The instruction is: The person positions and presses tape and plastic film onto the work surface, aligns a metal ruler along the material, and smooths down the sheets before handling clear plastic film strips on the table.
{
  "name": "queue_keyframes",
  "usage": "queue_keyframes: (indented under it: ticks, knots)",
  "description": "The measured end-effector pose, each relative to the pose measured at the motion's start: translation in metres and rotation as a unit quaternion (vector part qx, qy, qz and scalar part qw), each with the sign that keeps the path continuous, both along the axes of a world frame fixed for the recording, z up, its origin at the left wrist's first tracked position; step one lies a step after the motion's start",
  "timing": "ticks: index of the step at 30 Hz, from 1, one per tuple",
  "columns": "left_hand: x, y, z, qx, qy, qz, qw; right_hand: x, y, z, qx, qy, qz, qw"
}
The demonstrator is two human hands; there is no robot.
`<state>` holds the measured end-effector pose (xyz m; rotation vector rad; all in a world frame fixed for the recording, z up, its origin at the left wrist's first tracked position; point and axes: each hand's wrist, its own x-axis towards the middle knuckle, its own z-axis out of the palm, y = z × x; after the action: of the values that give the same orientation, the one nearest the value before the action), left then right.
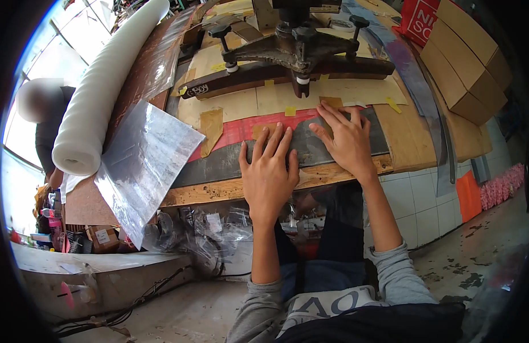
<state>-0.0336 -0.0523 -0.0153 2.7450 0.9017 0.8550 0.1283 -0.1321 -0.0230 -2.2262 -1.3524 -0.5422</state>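
Observation:
My left hand (270, 171) lies palm down with its fingers spread, on the dark mat (219, 166) along the worktable's front edge. Its fingertips reach a red strip (239, 132) patched with brown tape (211, 131). To the right, my right hand (347, 140) rests with fingers stretched out, the tips at another tape patch near the strip's far side. Neither hand holds anything. Beyond them, the dark metal bar (241, 83) of a machine press (301, 48) spans a pale board (236, 106) marked with small yellow tape pieces.
A white foam roll (107, 91) and a clear plastic sheet (147, 157) lie on the left, the sheet overhanging the edge. Cardboard boxes (464, 63) and a red bag (419, 23) stand at right. Cables (138, 303) run below. Another person (47, 126) is at far left.

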Motion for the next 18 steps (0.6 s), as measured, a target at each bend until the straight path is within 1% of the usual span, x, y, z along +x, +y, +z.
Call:
queue_keyframes:
  ticks: [18]
  knots:
    - [-0.0001,0.0000,0.0029,-0.004,-0.006,-0.002,1.000,0.0005,0.0005,0.0023,-0.005,0.008,0.002,1.000]
